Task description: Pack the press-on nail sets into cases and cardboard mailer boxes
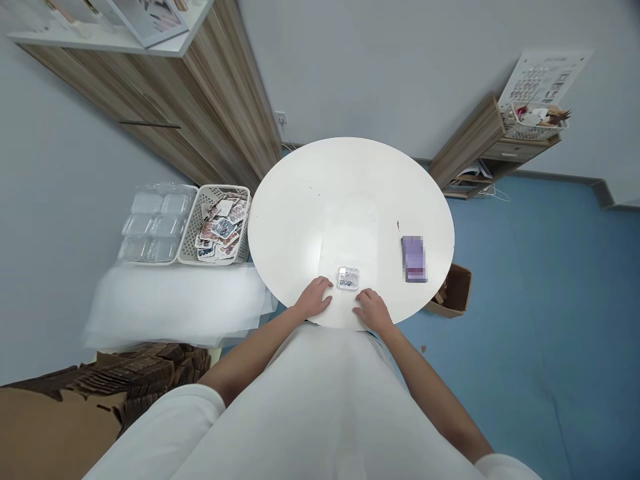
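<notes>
A small clear plastic case [349, 278] lies on a round white table [325, 193], close to the near edge. My left hand [315, 298] rests flat on the table just left of the case, fingers stretched out. My right hand [371, 308] lies flat just right of and below the case, fingers loosely spread. Neither hand holds anything. A thin white sheet under the case and both hands is faintly visible.
A blurred purple flat object [414, 259] lies at the table's right. A white basket [220, 225] of printed cards and stacked clear trays [153, 223] stand on a side surface at left. A cardboard box [455, 291] sits on the blue floor. Wooden cabinets stand behind.
</notes>
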`<state>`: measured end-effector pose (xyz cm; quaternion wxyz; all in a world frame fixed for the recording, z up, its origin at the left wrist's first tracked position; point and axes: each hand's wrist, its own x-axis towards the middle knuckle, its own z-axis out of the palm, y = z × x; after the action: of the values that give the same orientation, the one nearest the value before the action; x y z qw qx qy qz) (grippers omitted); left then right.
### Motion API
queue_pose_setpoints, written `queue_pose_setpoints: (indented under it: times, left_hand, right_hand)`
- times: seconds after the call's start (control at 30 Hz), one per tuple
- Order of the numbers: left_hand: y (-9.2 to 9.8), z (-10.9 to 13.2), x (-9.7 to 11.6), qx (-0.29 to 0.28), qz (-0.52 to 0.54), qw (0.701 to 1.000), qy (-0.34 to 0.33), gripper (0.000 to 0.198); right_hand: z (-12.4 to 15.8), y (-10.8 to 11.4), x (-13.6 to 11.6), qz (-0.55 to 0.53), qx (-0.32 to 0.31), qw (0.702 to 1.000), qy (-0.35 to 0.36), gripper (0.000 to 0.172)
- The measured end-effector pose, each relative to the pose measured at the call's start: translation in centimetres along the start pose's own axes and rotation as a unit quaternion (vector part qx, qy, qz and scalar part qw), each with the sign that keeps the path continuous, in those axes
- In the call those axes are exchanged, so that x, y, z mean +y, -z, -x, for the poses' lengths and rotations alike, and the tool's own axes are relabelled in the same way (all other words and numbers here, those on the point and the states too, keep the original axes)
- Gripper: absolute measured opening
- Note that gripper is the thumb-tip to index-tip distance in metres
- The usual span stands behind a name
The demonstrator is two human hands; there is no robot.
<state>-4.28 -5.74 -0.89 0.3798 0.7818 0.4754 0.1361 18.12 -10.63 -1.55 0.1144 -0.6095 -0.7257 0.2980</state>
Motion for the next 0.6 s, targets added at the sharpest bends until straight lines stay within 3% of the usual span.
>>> queue_pose_setpoints:
  times: [0.1,0.2,0.3,0.4,0.5,0.6]
  left_hand:
    - [0.2,0.7,-0.3,-0.037,-0.049,0.998,-0.020,0.025]
    - [0.1,0.8,-0.2,-0.049,-0.090,0.995,-0.021,0.030]
    - [0.0,0.7,0.0,-0.044,-0.117,0.992,-0.020,0.036]
    - [0.0,0.6,0.1,-0.046,-0.139,0.989,-0.023,0.034]
    - [0.0,0.6,0.0,-0.043,-0.147,0.988,-0.024,0.016]
    - [-0.2,0.5,-0.2,-0.032,-0.159,0.987,-0.017,0.016]
  right_hand:
    - [0.2,-0.4,0.1,0.078,-0.033,0.996,0.027,0.021]
    - [-0.2,-0.7,0.1,0.121,-0.038,0.991,0.038,0.011]
    - [-0.9,-0.7,0.0,0.144,-0.039,0.988,0.043,0.015]
    - [-1.2,-0.5,-0.2,0.129,-0.036,0.991,0.027,0.017]
    - [-1.0,0.2,-0.2,0.083,-0.033,0.996,0.009,0.018]
    - [-0.4,0.9,0.2,0.053,-0.032,0.997,0.038,0.022]
